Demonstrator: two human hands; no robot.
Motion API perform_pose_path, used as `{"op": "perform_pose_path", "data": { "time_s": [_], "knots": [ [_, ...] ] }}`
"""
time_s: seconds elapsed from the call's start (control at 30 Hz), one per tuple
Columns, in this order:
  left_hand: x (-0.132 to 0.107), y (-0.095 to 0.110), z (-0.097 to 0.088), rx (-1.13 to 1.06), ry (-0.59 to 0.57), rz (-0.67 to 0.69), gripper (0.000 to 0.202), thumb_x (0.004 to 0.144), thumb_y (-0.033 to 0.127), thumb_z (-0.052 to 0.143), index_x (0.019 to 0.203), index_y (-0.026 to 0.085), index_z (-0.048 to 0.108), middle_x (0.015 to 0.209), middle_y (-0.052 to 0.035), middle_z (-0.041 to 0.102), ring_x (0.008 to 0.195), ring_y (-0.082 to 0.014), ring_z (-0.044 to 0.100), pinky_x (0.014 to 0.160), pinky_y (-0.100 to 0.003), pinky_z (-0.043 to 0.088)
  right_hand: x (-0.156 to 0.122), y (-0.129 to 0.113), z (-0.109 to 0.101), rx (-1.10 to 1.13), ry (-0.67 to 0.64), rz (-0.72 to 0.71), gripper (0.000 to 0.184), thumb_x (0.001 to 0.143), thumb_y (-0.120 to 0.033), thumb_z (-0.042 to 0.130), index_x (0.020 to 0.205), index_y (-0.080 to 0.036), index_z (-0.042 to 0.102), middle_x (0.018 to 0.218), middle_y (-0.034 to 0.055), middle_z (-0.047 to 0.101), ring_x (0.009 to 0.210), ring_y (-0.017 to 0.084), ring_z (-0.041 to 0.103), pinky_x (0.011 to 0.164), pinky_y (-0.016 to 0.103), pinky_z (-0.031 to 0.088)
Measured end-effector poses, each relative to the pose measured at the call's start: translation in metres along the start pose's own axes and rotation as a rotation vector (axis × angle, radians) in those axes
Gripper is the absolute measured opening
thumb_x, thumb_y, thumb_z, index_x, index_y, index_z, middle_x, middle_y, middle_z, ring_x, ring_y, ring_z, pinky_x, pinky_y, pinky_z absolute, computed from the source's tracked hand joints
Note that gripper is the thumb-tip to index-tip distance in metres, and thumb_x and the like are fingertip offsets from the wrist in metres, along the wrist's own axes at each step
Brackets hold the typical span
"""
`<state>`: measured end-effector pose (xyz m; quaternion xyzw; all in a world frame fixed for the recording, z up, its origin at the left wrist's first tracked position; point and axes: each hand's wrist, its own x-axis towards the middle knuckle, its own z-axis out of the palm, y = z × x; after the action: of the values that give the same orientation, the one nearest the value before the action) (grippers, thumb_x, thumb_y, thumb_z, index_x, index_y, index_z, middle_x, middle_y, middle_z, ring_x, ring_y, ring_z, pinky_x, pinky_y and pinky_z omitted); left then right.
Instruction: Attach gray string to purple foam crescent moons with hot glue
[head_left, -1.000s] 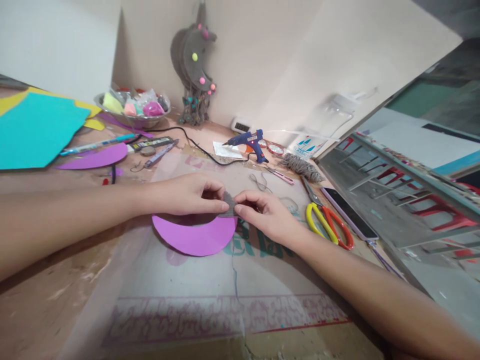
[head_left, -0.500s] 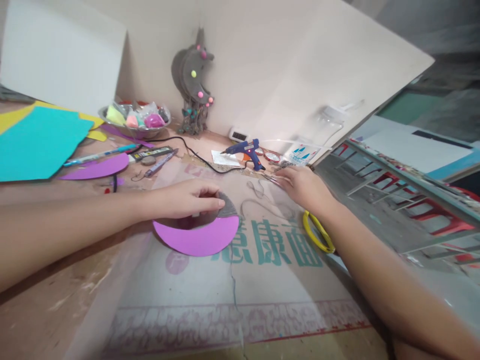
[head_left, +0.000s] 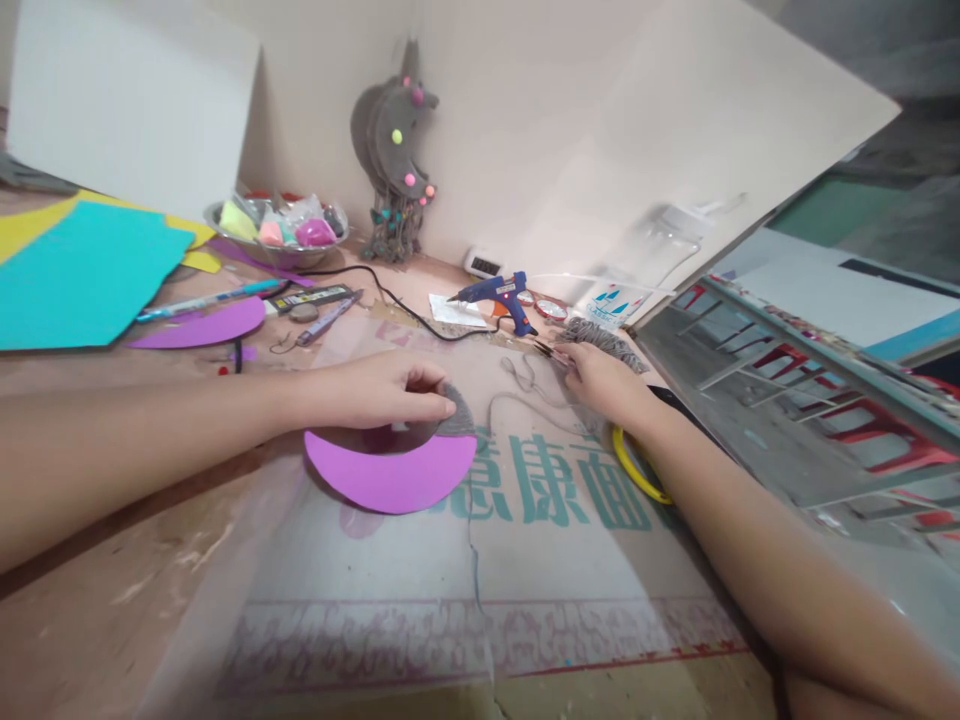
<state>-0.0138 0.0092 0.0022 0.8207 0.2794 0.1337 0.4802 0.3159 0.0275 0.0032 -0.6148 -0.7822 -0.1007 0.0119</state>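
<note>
Crescent (head_left: 390, 478) pinched in your left hand (head_left: 409, 392), gray end (head_left: 461, 415) rightward; your right hand (head_left: 606, 383), farther right, grips the slim tool (head_left: 552, 352) beside the yarn (head_left: 611, 342)

From where I stand, both hands are bare: the left hand (head_left: 390, 388) and the right hand (head_left: 611, 388) look slim, with narrow fingers (head_left: 424, 371) and smooth, gently rounded backs. The left thumb (head_left: 429, 407), lying just under its fingers, is slender too and ends in a rounded tip. Behind the left fingers comes a narrow left wrist (head_left: 294, 398), and farther back the left forearm (head_left: 150, 450), bare along all I can see of it, widens evenly. Behind the right fingers the right wrist (head_left: 652, 425) is similarly slight; the right forearm (head_left: 739, 545), bare as well, looks long and grows steadily broader away from them.
</note>
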Motion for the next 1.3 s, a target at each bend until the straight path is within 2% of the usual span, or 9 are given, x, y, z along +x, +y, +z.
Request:
{"op": "perform_pose_path", "data": {
  "time_s": [0.1, 0.23, 0.33, 0.4, 0.47, 0.57, 0.73, 0.9, 1.3],
  "knots": [
    [0.0, 0.0, 0.0, 0.004, -0.003, -0.005, 0.024, 0.083, 0.033, 0.049, 0.066, 0.016, 0.05, 0.059, 0.0036, 0.054, 0.053, -0.0081, 0.05, 0.052, -0.021, 0.037, 0.002, 0.005, 0.002, 0.045, 0.043, 0.066, 0.038, 0.084, -0.018, 0.04, 0.12, -0.011, 0.052, 0.108, 0.0162, 0.065, 0.093, 0.026, 0.061, 0.077, 0.033, 0.045],
    [0.0, 0.001, 0.0, 0.018, 0.011, -0.001, 0.023, 0.082, 0.033, 0.05, 0.065, 0.016, 0.051, 0.057, 0.004, 0.052, 0.053, -0.0079, 0.049, 0.053, -0.021, 0.037, 0.005, 0.009, -0.003, 0.331, 0.209, 0.131, 0.027, 0.083, -0.014, 0.037, 0.104, -0.016, 0.053, 0.078, 0.006, 0.063, 0.074, 0.019, 0.058, 0.071, 0.03, 0.045],
    [-0.001, 0.002, 0.0, 0.018, 0.013, -0.006, 0.024, 0.082, 0.032, 0.049, 0.064, 0.016, 0.05, 0.056, 0.0039, 0.053, 0.053, -0.0077, 0.049, 0.052, -0.021, 0.036, 0.001, -0.007, -0.013, 0.525, 0.295, 0.099, 0.017, 0.088, -0.023, 0.038, 0.09, -0.02, 0.054, 0.069, 0.0004, 0.055, 0.065, 0.016, 0.052, 0.065, 0.028, 0.043],
    [-0.001, 0.002, 0.0, 0.009, 0.008, -0.011, 0.024, 0.082, 0.031, 0.049, 0.064, 0.016, 0.049, 0.056, 0.0042, 0.053, 0.052, -0.0076, 0.049, 0.052, -0.021, 0.036, -0.008, -0.028, -0.021, 0.566, 0.304, 0.038, 0.019, 0.089, -0.034, 0.043, 0.092, -0.019, 0.055, 0.07, 0.0, 0.053, 0.064, 0.015, 0.05, 0.062, 0.028, 0.042],
    [-0.001, 0.002, 0.0, 0.009, 0.002, -0.01, 0.024, 0.082, 0.031, 0.049, 0.063, 0.016, 0.049, 0.056, 0.0045, 0.054, 0.051, -0.0073, 0.049, 0.051, -0.02, 0.035, -0.019, -0.053, -0.028, 0.521, 0.323, -0.05, 0.025, 0.089, -0.037, 0.047, 0.102, -0.018, 0.057, 0.076, 0.0019, 0.057, 0.066, 0.016, 0.052, 0.062, 0.028, 0.042],
    [0.0, 0.002, 0.0, 0.012, -0.003, -0.016, 0.024, 0.082, 0.032, 0.049, 0.064, 0.017, 0.048, 0.056, 0.0049, 0.054, 0.051, -0.0073, 0.049, 0.05, -0.02, 0.035, -0.035, -0.084, -0.035, 0.394, 0.359, -0.282, 0.031, 0.092, -0.032, 0.045, 0.119, -0.019, 0.055, 0.093, 0.0064, 0.062, 0.08, 0.018, 0.056, 0.074, 0.032, 0.043],
    [0.001, 0.002, 0.0, 0.045, -0.01, -0.053, 0.021, 0.082, 0.032, 0.049, 0.068, 0.017, 0.05, 0.056, 0.0042, 0.055, 0.052, -0.0083, 0.051, 0.052, -0.021, 0.036, -0.045, -0.102, -0.03, 0.163, 0.424, -0.517, 0.03, 0.095, -0.029, 0.041, 0.109, -0.013, 0.061, 0.08, 0.0072, 0.06, 0.074, 0.019, 0.052, 0.068, 0.032, 0.039],
    [0.001, 0.001, -0.001, 0.094, -0.003, -0.05, 0.021, 0.082, 0.033, 0.049, 0.07, 0.017, 0.053, 0.057, 0.0034, 0.057, 0.054, -0.0088, 0.052, 0.053, -0.021, 0.037, -0.048, -0.105, -0.03, 0.01, 0.465, -0.581, 0.027, 0.094, -0.027, 0.043, 0.106, -0.014, 0.063, 0.076, 0.0054, 0.059, 0.07, 0.018, 0.047, 0.063, 0.031, 0.034],
    [-0.001, 0.003, 0.0, 0.058, -0.007, -0.066, 0.02, 0.083, 0.032, 0.049, 0.07, 0.017, 0.053, 0.057, 0.004, 0.056, 0.052, -0.0084, 0.051, 0.05, -0.02, 0.037, -0.051, -0.107, -0.03, -0.036, 0.44, -0.581, 0.024, 0.092, -0.026, 0.048, 0.108, -0.016, 0.063, 0.075, 0.0039, 0.058, 0.069, 0.017, 0.044, 0.063, 0.031, 0.032]
  ]
}}
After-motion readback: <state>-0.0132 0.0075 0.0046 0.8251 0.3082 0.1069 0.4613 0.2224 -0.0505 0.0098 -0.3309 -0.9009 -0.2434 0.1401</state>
